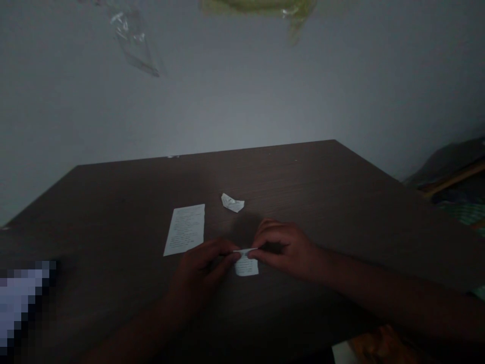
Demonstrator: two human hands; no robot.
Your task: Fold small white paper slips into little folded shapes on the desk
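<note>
A small piece of printed paper (247, 267) is pinched between both hands, low over the dark table (303, 187). My left hand (202, 265) grips its upper left corner between thumb and fingers. On the opposite corner, my right hand (284, 247) is closed in the same kind of pinch. The paper's top edge looks folded or bent between the fingertips, and its lower part hangs toward me. Left of it lies a larger printed sheet (185, 229), flat on the table. Beyond my hands rests a small crumpled scrap of paper (232, 202).
A pale wall (242, 101) stands behind the table's far edge, with clear plastic (132, 40) and yellowish tape (257, 6) on it. A bright pixelated object (22, 298) is at the left. Fabric and a wooden bar (454, 179) show beyond the table's right edge.
</note>
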